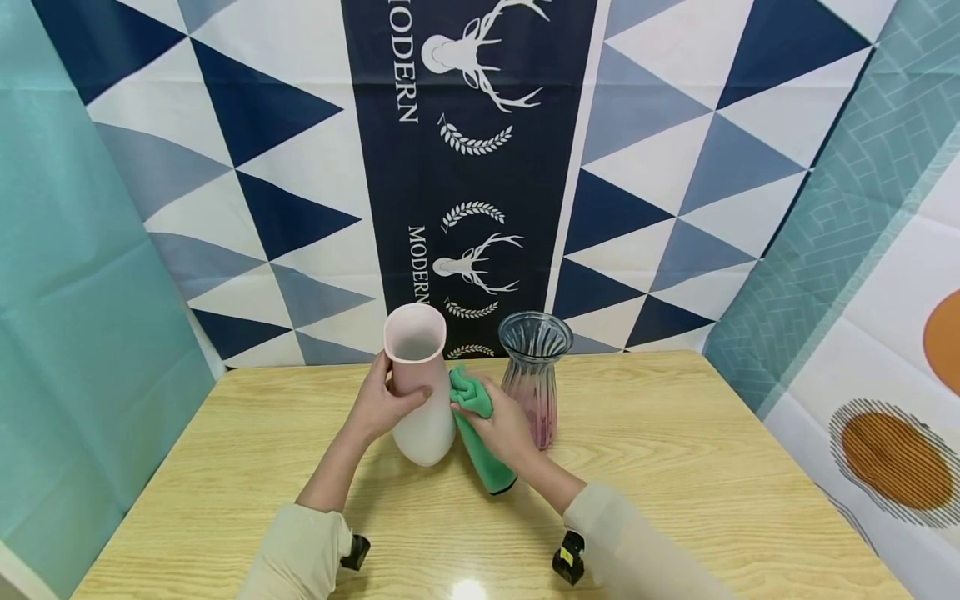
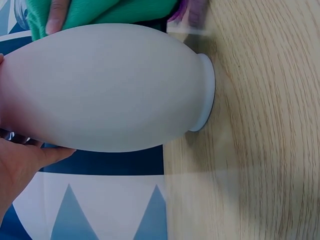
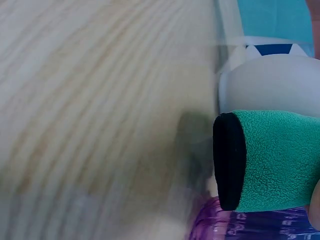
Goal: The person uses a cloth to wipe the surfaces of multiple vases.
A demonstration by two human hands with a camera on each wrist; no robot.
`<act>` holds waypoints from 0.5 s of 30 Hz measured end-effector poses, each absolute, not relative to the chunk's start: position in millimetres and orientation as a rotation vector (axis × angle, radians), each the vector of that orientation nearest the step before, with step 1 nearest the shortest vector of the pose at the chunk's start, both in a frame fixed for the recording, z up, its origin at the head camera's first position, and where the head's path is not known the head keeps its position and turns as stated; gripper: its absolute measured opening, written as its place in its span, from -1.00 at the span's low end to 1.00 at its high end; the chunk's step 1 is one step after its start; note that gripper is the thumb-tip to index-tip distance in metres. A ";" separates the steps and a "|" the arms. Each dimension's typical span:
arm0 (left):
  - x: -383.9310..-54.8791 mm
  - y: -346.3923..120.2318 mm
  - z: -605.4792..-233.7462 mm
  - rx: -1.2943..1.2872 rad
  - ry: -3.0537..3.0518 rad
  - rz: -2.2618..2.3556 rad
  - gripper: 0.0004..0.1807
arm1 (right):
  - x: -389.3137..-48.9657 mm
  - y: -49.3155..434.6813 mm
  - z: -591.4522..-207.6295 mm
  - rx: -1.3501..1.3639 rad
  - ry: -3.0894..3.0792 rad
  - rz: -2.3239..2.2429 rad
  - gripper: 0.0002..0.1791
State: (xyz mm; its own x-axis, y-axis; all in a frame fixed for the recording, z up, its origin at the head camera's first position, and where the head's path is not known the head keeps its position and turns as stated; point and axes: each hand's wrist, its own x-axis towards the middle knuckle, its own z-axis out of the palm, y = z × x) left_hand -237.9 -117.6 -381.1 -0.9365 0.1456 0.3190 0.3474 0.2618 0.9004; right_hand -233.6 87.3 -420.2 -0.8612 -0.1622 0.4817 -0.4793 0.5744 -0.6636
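Observation:
A vase [image 1: 423, 417], pink at the neck and white below, stands upright on the table. My left hand [image 1: 382, 406] grips it around the upper part, thumb across the front. In the left wrist view the pale body of the vase [image 2: 110, 90] ends in a narrow foot on the wood. My right hand [image 1: 504, 421] holds a bunched green cloth [image 1: 486, 454] against the right side of the vase. The cloth [image 3: 280, 160] hangs down with a dark edge in the right wrist view. Just behind the right hand stands a ribbed glass vase [image 1: 534, 333], blue-grey above and pink below.
The light wooden table [image 1: 660, 467] reaches to a patterned backdrop [image 1: 465, 167] close behind both vases. A teal curtain [image 1: 82, 275] hangs at the left, and a printed cloth [image 1: 862, 375] at the right.

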 end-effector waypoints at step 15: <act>-236.2 -111.4 -381.8 -0.498 -2.248 -1.763 -0.15 | -228.6 90.1 -440.4 0.484 -2.479 1.166 -0.41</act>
State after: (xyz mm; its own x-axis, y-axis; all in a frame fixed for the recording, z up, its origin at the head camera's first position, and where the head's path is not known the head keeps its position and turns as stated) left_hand -236.2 -111.4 -381.8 -0.9127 0.1167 0.3916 0.4081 0.2136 0.8876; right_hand -228.6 90.1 -440.4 -0.8774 -0.1528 0.4547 -0.4477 0.6013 -0.6618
